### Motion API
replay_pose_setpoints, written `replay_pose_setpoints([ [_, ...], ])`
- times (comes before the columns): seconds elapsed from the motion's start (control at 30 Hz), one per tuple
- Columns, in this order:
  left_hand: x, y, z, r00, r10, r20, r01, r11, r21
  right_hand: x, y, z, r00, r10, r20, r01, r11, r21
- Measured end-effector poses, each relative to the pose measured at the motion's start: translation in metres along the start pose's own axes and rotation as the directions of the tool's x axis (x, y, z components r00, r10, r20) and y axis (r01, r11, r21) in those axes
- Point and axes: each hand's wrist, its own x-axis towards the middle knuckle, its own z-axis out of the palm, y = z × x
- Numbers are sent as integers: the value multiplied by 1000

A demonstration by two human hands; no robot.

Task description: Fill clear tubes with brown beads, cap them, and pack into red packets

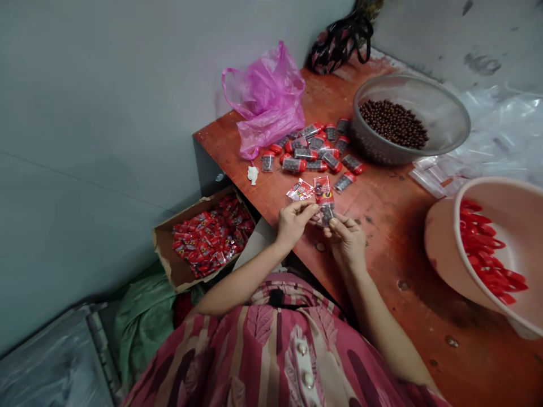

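Observation:
Between my hands, over the table's near edge, is a small clear packet [324,195] with a red printed top and dark balls in its lower part. My right hand [348,240] pinches its lower right side between thumb and fingers. At the packet's left side, the thumb and fingertips of my left hand [294,223] are pressed together; what they grip there is too small to make out. Just beyond my left hand lies a red printed wrapper [300,190]. Farther back, several clear containers [294,164] with red caps and dark balls inside lie in a loose pile.
A pink plastic bag [271,93] stands behind the pile. To the right are a grey bowl [460,121] of brown balls, clear plastic bags [504,124] and a pink tub [439,226] of red plastic pieces. A cardboard box [163,243] of red packets sits lower left, beside the table [399,333].

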Motion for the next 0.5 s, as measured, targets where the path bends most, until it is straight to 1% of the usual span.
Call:
replay_pose_setpoints([
  [0.17,1,5,2,998,-50,-34,49,998,-28,-1,0,-1,996,-89,-4,88,989,-121],
  [0.23,2,6,2,997,-65,-36,64,998,-26,-1,-1,-2,994,-107,-6,105,980,-167],
  [0.4,7,6,3,996,-91,-14,92,996,14,1,5,-7,996,-85,-10,81,974,-212],
  [0.5,7,2,3,995,-100,-1,100,994,46,2,10,-8,996,-86,-4,83,977,-196],
])
